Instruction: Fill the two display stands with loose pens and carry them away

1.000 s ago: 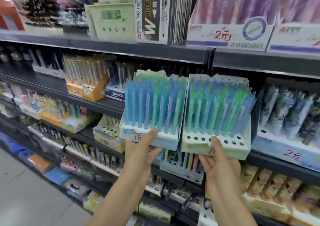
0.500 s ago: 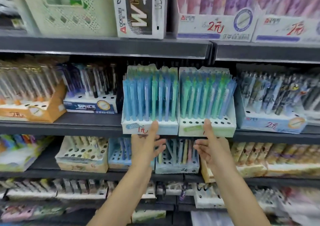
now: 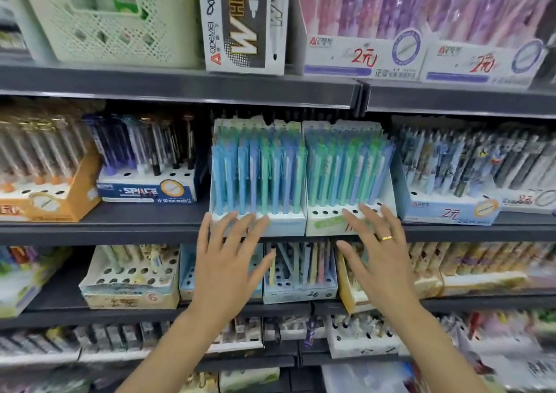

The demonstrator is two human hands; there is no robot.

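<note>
Fingers (image 3: 240, 224) of the left hand (image 3: 228, 269) are spread wide and flat, their tips lying against the front lip of the left display stand (image 3: 255, 182), gripping nothing; the fingers (image 3: 373, 218) of the right hand (image 3: 382, 260), equally splayed and wearing a gold ring (image 3: 386, 238), rest on the front of the right display stand (image 3: 346, 182) and likewise hold nothing. Both stands sit side by side, touching, on the middle shelf (image 3: 150, 230), directly ahead of and just above the hands, each hand squarely in front of its own stand, so neither is nearer than the other. Blue and green pens (image 3: 258, 169) stand upright in the holes, their long axes running vertically and leaning slightly back, and only the front row of holes in the right stand shows gaps. Judging by this, the stands look nearly full and parked on the shelf, so the carrying appears done or close to it; any further move would be a push straight back or a release. To the left stands a blue "SPACE" pen box (image 3: 144, 188), to the right a pale blue box marked 2元 (image 3: 451, 209), and a green lattice basket (image 3: 111, 22) sits on the shelf above.
</note>
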